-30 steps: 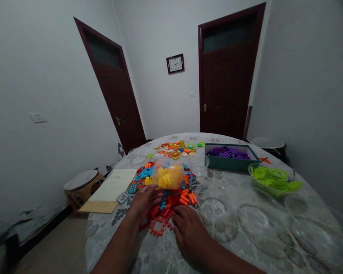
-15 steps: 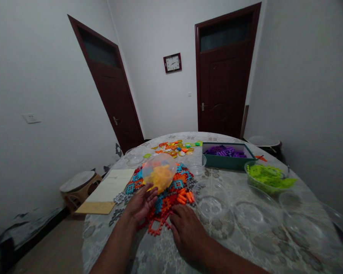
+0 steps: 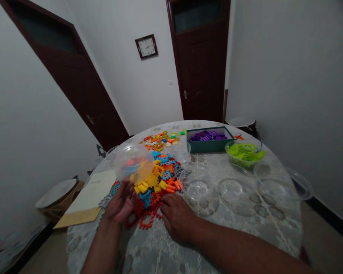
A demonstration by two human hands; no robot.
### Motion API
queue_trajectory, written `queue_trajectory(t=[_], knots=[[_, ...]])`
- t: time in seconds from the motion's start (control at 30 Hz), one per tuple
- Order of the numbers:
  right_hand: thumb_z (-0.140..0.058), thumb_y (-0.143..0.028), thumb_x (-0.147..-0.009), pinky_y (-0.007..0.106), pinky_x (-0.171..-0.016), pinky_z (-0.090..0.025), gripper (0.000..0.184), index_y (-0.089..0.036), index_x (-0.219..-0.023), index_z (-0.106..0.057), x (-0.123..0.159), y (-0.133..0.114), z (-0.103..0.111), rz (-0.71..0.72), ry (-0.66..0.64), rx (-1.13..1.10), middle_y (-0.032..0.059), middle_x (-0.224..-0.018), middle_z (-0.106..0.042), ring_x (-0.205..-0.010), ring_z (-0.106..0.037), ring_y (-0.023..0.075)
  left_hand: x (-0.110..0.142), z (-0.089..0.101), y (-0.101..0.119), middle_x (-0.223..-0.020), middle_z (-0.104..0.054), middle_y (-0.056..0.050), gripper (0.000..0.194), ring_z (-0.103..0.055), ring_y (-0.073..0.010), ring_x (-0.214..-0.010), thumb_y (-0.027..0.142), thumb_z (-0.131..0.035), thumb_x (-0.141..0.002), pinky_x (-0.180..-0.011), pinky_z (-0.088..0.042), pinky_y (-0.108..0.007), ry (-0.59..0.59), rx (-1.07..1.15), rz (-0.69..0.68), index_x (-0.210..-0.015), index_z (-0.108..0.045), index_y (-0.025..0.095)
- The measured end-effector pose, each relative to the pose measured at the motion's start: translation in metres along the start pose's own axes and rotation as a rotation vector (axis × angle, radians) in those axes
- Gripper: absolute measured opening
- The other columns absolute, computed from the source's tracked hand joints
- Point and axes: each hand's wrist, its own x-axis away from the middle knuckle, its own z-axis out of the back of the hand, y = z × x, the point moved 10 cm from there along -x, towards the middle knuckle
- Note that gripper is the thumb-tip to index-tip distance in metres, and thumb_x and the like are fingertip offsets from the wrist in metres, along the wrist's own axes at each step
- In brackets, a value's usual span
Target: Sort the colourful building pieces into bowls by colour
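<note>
A cream pad [image 3: 95,186] lies just left of a person's left hand [image 3: 120,203], whose fingers are gathered at the near edge of a tilted transparent bowl [image 3: 133,161]; they appear to pinch its rim, though blur hides the thumb's exact hold. The bowl hangs beyond those fingertips. Yellow pieces [image 3: 152,180] lie right of the grip; others show through the bowl's wall, whether inside it or beneath cannot be told. Good handling here likely means a low rim and a slow turn of the wrist, with a light pinch, since thin plastic may flex. A look inside for clinging pieces seems wise. Between the hands, blue and red interlocking pieces [image 3: 145,198] spread beneath the yellow. Orange tubes [image 3: 174,185] sit just beyond the right hand [image 3: 178,217], which rests palm down, fingers loosely curled at the heap's near edge; whether they grasp anything cannot be told. Kept there, it could block strays. Farther right of that hand stands another transparent bowl [image 3: 198,190], worth keeping free of strays.
</note>
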Motion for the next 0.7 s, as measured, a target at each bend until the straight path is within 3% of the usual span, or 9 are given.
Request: queue_trajectory(t=[0.13, 0.27, 0.33, 0.47, 0.57, 0.7], knots=[[-0.056, -0.028, -0.102, 0.049, -0.122, -0.037, 0.030, -0.017, -0.127, -0.067, -0.001, 0.001, 0.001, -0.005, -0.002, 0.010, 0.0145, -0.141, -0.062, -0.137, -0.049, 0.0292, 0.006, -0.007, 0.009, -0.073, -0.077, 0.000, 0.033, -0.071, -0.0102, -0.054, 0.017, -0.042, -0.110, -0.054, -0.063, -0.018, 0.010, 0.036, -0.019, -0.091, -0.069, 0.021], [-0.057, -0.029, -0.101, 0.047, -0.122, -0.037, 0.029, -0.016, -0.125, -0.068, -0.002, 0.001, 0.002, -0.010, 0.003, 0.028, 0.0139, -0.141, -0.062, -0.134, -0.051, 0.0292, 0.016, -0.034, 0.029, -0.071, -0.076, -0.001, 0.019, -0.071, -0.0121, -0.055, 0.016, -0.057, -0.102, -0.056, -0.063, -0.021, -0.014, -0.151, -0.145, -0.086, -0.068, 0.019], [-0.059, -0.027, -0.099, 0.048, -0.121, -0.038, 0.030, -0.014, -0.125, -0.068, -0.003, 0.000, 0.002, 0.002, -0.002, 0.044, 0.0153, -0.141, -0.063, -0.133, -0.052, 0.0303, 0.024, -0.061, 0.043, -0.075, -0.077, -0.004, 0.010, -0.074, -0.0153, -0.060, 0.022, -0.069, -0.094, -0.060, -0.065, -0.025, -0.087, -0.313, -0.264, -0.084, -0.069, 0.018], [-0.063, -0.030, -0.098, 0.047, -0.118, -0.041, 0.030, -0.015, -0.123, -0.069, -0.004, 0.000, 0.003, 0.006, 0.017, 0.050, 0.0143, -0.139, -0.064, -0.131, -0.054, 0.0302, 0.046, -0.133, 0.058, -0.082, -0.080, -0.007, 0.021, -0.076, -0.0190, -0.069, 0.033, -0.087, -0.077, -0.069, -0.065, -0.029, -0.220, -0.719, -0.555, -0.083, -0.075, 0.017], [-0.061, -0.031, -0.100, 0.046, -0.114, -0.044, 0.023, -0.017, -0.117, -0.070, -0.005, 0.003, 0.000, -0.001, 0.022, 0.070, 0.0120, -0.131, -0.068, -0.125, -0.058, 0.0283, 0.059, -0.193, 0.044, -0.080, -0.079, -0.005, 0.025, -0.076, -0.0193, -0.073, 0.038, -0.086, -0.079, -0.069, -0.062, -0.027, -0.344, -1.029, -0.728, -0.091, -0.080, 0.018], [-0.060, -0.028, -0.098, 0.049, -0.114, -0.045, 0.026, -0.015, -0.118, -0.071, -0.007, 0.005, -0.006, 0.018, 0.049, 0.119, 0.0142, -0.135, -0.068, -0.126, -0.059, 0.0301, 0.066, -0.260, 0.006, -0.082, -0.080, -0.004, 0.023, -0.073, -0.0180, -0.072, 0.041, -0.075, -0.090, -0.069, -0.056, -0.028, -0.483, -1.364, -0.946, -0.096, -0.081, 0.019]])
